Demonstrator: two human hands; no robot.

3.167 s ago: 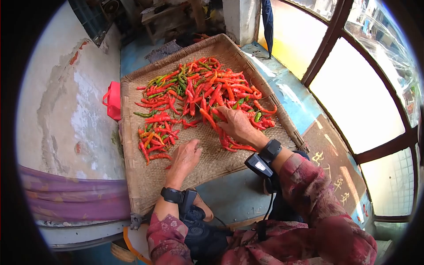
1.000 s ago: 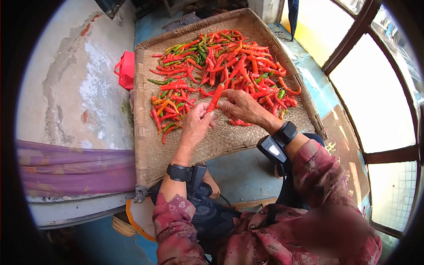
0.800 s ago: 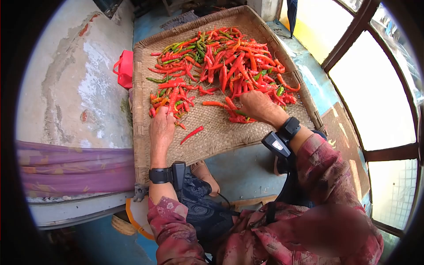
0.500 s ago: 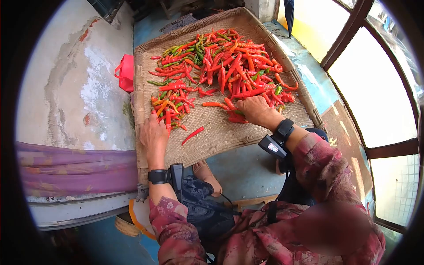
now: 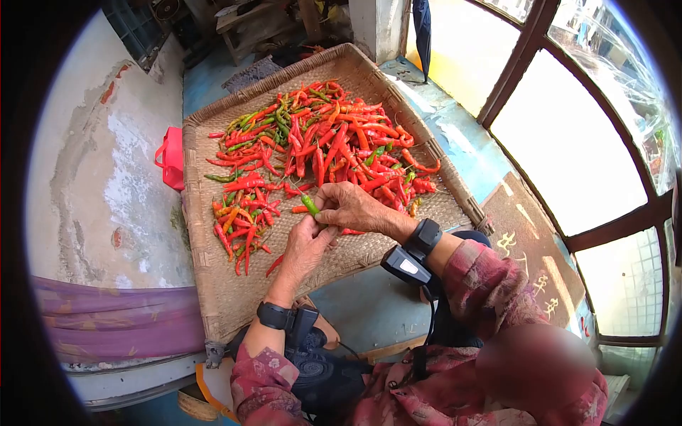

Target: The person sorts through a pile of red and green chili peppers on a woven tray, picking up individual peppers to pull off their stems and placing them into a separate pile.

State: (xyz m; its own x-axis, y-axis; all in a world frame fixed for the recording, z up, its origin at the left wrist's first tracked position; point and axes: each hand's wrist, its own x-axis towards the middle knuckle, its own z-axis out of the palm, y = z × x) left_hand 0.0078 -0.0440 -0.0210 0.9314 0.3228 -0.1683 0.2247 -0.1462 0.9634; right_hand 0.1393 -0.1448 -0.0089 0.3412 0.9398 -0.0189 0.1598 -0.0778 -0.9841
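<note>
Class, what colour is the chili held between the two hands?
The chili is green; head view.

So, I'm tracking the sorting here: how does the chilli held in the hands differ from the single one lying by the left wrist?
The held chilli is green; the single chilli is red. The held chilli is pinched between the fingers of the left hand and the right hand; the single chilli lies loose on the woven tray, in no hand. Both are slim and pointed.
</note>
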